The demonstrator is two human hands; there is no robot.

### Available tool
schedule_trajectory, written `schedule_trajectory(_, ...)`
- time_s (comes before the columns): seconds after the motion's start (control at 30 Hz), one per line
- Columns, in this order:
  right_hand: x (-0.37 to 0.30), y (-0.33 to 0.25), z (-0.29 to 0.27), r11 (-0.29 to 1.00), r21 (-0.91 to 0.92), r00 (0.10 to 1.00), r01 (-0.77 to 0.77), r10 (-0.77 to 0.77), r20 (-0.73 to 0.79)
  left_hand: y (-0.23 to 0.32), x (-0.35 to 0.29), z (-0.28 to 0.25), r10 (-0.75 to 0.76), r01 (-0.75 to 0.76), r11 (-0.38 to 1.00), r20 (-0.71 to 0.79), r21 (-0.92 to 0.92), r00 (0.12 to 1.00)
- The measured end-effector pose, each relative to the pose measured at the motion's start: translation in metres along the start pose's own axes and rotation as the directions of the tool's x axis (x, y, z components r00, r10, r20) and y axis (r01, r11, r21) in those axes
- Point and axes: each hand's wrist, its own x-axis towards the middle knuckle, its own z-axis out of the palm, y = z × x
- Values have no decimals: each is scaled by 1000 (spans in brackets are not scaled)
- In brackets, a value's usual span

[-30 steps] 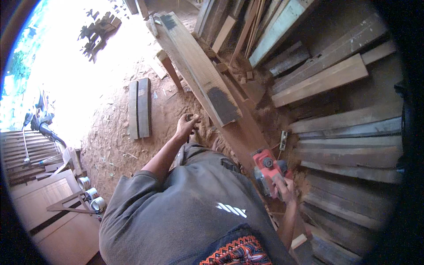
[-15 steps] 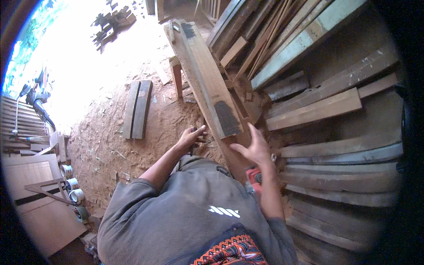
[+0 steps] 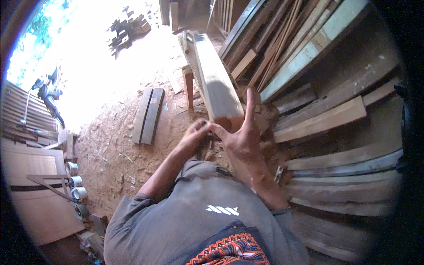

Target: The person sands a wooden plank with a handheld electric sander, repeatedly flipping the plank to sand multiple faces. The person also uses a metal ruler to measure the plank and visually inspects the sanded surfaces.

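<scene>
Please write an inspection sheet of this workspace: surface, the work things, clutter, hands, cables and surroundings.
Surface: earth floor covered with sawdust and chips.
Work things: long wooden beam, near end at both hands.
Clutter: two short planks lying side by side; small tins; stacked planks on the right.
Hands: left hand at the beam's end, grip hidden; right hand open, fingers spread against the beam.
Cables: nothing seen.
Surroundings: bright sunlit yard, wooden panel at left.

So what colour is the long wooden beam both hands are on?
Pale greyish-brown, with a reddish near end; the beam shows in the head view.
</scene>
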Motion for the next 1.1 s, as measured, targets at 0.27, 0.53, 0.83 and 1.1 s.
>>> schedule_trajectory(0.27, 71, -7, 42, 958, 191, 972, 213, -189, -138, 119, -9, 9, 267, -263, 963, -130, 51, 955)
schedule_trajectory(0.53, 79, -5, 43, 958, 148, 962, 244, -220, -161, 125, 0, 9, 313, -307, 950, -146, 60, 938)
schedule_trajectory(0.83, 84, -3, 44, 956, 139, 956, 258, -232, -179, 130, 1, 11, 312, -309, 950, -95, 45, 945)
schedule_trajectory(1.1, 85, 1, 26, 978, 135, 986, 159, -149, -79, 123, 9, 27, 282, -286, 958, -116, -18, 952)
